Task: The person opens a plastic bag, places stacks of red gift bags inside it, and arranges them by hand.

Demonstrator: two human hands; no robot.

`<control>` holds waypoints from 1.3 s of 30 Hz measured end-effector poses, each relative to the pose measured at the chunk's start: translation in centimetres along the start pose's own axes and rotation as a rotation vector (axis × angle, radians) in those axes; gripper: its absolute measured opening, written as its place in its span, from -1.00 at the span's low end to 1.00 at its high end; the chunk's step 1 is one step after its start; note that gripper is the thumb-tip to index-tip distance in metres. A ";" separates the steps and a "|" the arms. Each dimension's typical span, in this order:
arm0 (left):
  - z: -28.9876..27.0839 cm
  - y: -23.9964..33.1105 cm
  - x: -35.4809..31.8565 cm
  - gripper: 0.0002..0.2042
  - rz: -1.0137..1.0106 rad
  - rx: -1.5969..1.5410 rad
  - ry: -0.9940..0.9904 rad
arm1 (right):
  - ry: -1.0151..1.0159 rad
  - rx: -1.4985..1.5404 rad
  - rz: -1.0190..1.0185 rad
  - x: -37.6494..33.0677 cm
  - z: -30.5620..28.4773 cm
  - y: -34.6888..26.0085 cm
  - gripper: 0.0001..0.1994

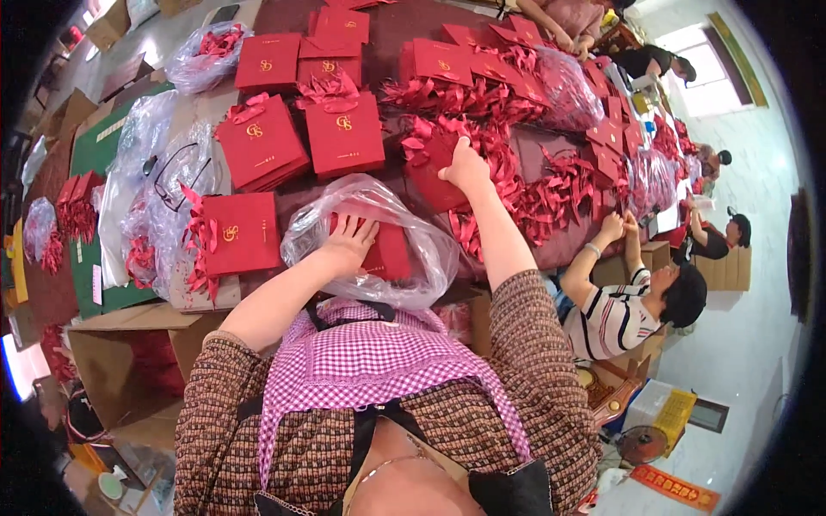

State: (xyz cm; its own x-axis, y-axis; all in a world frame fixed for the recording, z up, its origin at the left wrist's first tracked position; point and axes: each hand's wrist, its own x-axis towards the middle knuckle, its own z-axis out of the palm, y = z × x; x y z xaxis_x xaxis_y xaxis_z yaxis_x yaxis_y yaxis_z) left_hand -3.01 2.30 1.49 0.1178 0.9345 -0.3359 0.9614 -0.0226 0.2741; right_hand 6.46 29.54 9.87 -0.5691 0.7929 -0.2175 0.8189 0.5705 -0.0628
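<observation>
A clear plastic bag [430,258] lies open at the table's near edge, with red paper gift bags [389,254] inside it. My left hand [351,241] reaches into its mouth and rests with fingers spread on the gift bags. Farther right, my right hand [467,168] grips the edge of a red gift bag [433,182]; its fingertips underneath are hidden. Red ribbon handles [495,185] bunch around that hand. Left of the plastic bag sits a stack of gift bags [245,232] with gold print, and two more stacks [346,133] [262,146] stand just beyond.
Piles of gift bags [443,60] cover the dark red table's far side. Eyeglasses [176,176] lie on plastic at the left. An open cardboard box [129,361] stands below the table's left edge. A person in a striped top [615,318] works close on my right; others sit farther along.
</observation>
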 end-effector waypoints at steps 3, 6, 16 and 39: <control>-0.1 0.3 0.1 0.05 0.012 0.029 0.000 | 0.006 0.011 -0.014 0.5 0.2 1.0 -0.32; 0.5 0.3 0.3 0.04 0.029 0.031 0.021 | 0.147 0.148 -0.053 0.6 -0.8 4.2 -0.38; -0.7 0.4 -0.4 0.05 -0.021 -0.014 -0.084 | 0.744 1.386 -0.148 -4.5 -3.1 3.8 -0.49; -1.2 0.9 0.1 0.08 -0.036 0.022 -0.147 | -0.155 2.788 0.337 -4.9 5.3 4.4 -0.62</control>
State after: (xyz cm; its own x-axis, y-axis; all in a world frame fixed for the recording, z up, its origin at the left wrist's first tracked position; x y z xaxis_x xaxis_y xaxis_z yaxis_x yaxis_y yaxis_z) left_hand -2.47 2.80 2.81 0.1166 0.8727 -0.4742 0.9707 0.0009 0.2403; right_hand 13.23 27.01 5.50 -0.5866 0.6742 -0.4486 -0.6645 -0.7174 -0.2093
